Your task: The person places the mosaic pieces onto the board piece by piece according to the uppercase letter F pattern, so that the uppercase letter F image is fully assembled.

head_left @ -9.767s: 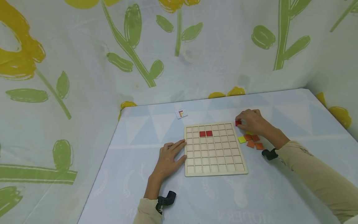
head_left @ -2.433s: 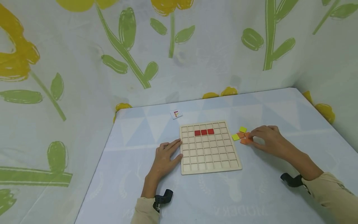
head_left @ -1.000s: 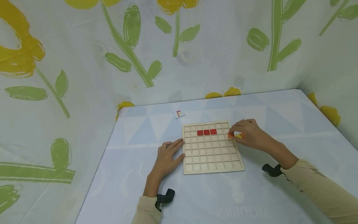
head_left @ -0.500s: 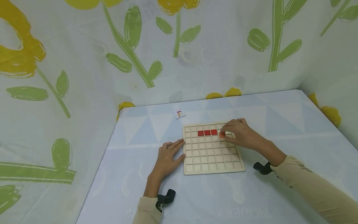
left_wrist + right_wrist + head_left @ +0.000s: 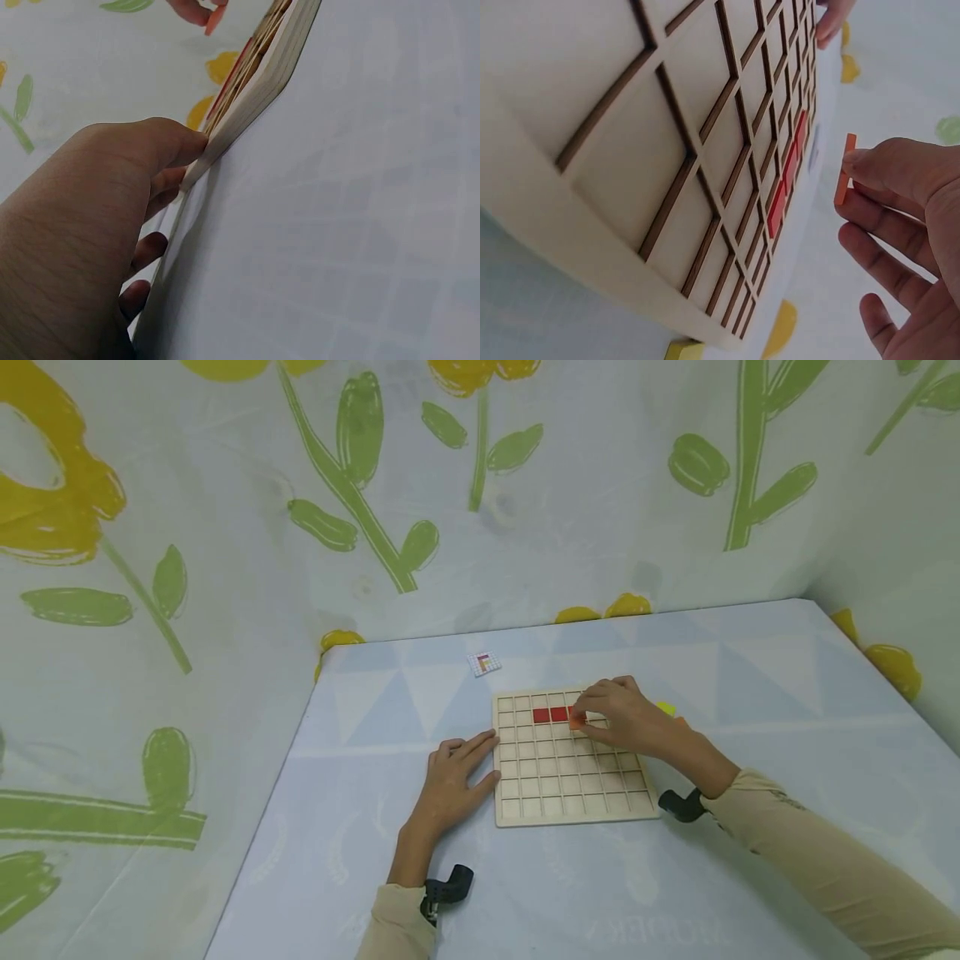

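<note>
A square wooden grid board (image 5: 573,806) lies on the table with three red tiles (image 5: 541,716) side by side in one of its far rows. My left hand (image 5: 453,781) rests at the board's left edge, fingers extended and touching the rim. Above the red row, my right hand (image 5: 622,717) pinches an orange square tile (image 5: 576,724) between thumb and forefinger. The right wrist view shows that orange tile (image 5: 845,171) held on edge, apart from the board; the other fingers are loosely spread. The hand partly covers the rightmost red tile in the head view.
Right of the board, a yellow tile (image 5: 666,707) and an orange tile (image 5: 681,721) show past my right forearm, which hides others. A small card (image 5: 483,663) with a coloured grid pattern lies beyond the board. A flower-printed cloth wall (image 5: 562,543) stands behind the table.
A third red tile has joined the row since the oldest frame. My right hand has taken an orange tile from the pile and moved left over the board. The left hand stays put.
</note>
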`<state>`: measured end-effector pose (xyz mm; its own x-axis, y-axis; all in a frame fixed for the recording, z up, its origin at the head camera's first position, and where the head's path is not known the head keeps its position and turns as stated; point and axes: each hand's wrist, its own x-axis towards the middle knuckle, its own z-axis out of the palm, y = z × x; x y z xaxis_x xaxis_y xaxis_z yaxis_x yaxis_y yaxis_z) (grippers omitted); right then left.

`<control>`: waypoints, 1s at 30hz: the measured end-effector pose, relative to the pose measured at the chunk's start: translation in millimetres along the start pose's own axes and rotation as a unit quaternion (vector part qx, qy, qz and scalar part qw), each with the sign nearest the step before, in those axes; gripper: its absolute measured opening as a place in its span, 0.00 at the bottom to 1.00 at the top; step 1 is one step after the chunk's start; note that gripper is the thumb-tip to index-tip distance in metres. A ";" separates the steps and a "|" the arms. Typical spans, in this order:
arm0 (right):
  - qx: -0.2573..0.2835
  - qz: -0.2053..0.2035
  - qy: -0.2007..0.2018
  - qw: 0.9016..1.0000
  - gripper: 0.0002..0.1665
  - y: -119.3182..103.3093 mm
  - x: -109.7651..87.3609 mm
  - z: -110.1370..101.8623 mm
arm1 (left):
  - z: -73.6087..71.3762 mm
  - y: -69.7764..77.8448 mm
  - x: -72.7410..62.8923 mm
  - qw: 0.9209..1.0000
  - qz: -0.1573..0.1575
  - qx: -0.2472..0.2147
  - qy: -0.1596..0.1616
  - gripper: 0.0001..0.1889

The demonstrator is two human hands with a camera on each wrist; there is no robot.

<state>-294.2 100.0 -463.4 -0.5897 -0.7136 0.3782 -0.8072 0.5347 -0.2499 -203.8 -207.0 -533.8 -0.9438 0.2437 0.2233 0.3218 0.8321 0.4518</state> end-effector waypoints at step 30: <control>-0.029 -0.007 -0.054 0.998 0.06 -16.6 33.4 32.1 | -1.7 -0.3 0.4 1.000 0.005 -0.003 -0.002 0.30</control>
<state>-301.3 52.7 -475.2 -0.5802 -0.7641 0.2819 -0.8144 0.5477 -0.1917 -204.2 -208.0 -532.4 -0.9409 0.2540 0.2242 0.3315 0.8267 0.4546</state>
